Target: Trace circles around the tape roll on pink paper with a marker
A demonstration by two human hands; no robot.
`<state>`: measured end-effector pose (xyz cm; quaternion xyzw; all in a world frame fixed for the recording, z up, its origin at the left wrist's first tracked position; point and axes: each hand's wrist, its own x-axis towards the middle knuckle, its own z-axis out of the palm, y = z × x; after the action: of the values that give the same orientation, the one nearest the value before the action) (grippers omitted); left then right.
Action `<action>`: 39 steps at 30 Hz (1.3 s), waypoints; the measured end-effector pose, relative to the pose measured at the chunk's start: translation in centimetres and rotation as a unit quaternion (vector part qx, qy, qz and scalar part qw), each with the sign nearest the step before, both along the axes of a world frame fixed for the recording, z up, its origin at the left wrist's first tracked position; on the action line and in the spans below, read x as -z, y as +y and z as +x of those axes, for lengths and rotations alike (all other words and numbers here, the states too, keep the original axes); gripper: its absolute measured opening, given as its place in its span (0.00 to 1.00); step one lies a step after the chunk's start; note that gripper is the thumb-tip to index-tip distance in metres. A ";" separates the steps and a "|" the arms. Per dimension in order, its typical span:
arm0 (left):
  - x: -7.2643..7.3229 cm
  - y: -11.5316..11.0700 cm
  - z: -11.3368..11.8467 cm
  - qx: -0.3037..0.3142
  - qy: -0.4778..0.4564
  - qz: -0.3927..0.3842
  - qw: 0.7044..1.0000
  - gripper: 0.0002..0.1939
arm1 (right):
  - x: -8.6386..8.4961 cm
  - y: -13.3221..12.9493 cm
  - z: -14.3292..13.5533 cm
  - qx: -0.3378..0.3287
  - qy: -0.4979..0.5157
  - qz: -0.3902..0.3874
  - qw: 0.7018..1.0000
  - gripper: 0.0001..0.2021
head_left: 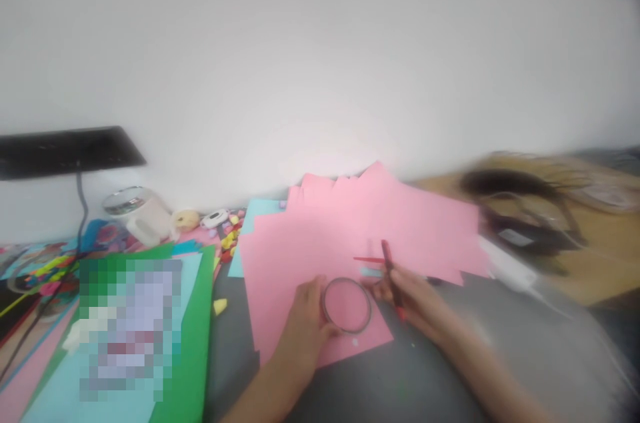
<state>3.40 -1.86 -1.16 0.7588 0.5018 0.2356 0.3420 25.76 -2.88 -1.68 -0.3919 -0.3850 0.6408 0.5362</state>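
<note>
A thin dark ring (326, 313) lies flat on a pink paper sheet (280, 256). My left hand (309, 316) holds the ring's left edge between thumb and fingers. In my right hand (413, 293) is a slim red-and-black pen (395, 283), gripped just to the right of the ring and tilted. A thin red strip (369, 259) shows beside the pen's upper end; blur hides what it is. More pink sheets (420, 216) are fanned out behind both hands.
Green paper (197, 323) and light blue sheets lie at the left, partly pixelated. A white mug (150, 219), small coloured pieces (230, 239) and a yellow piece (220, 306) are nearby. Headphones (525, 203) and a white device (510, 267) lie right, before the wall.
</note>
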 end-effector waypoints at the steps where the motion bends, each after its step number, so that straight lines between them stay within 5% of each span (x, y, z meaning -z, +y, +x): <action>1: -0.2 0.0 0.0 0.008 0.000 0.008 1.000 0.36 | -0.1 0.3 0.0 0.005 0.002 0.000 1.000 0.16; 8: -1.3 -0.8 0.8 0.107 0.060 0.125 0.985 0.22 | -1.3 3.4 -1.6 0.122 -0.139 -0.009 0.983 0.19; 12: 0.7 -1.1 1.7 0.176 0.134 0.259 0.940 0.11 | -1.4 5.1 -3.5 0.146 -0.263 0.033 0.953 0.18; 16: 2.5 -1.0 1.9 0.162 0.169 0.320 0.918 0.04 | -1.1 6.2 -5.0 0.137 -0.283 0.058 0.948 0.14; 30: 3.0 -0.7 1.7 0.143 0.193 0.329 0.913 0.13 | -0.2 7.1 -5.9 0.079 -0.301 0.089 0.946 0.10; 39: 1.8 -0.1 2.0 0.194 0.281 0.277 0.898 0.13 | -0.8 7.0 -6.6 -0.018 -0.356 0.118 0.927 0.04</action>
<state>5.42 -1.96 -2.95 0.9399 0.3340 0.0710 0.0022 19.17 4.10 -0.85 -0.5211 -0.6304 0.4190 0.3944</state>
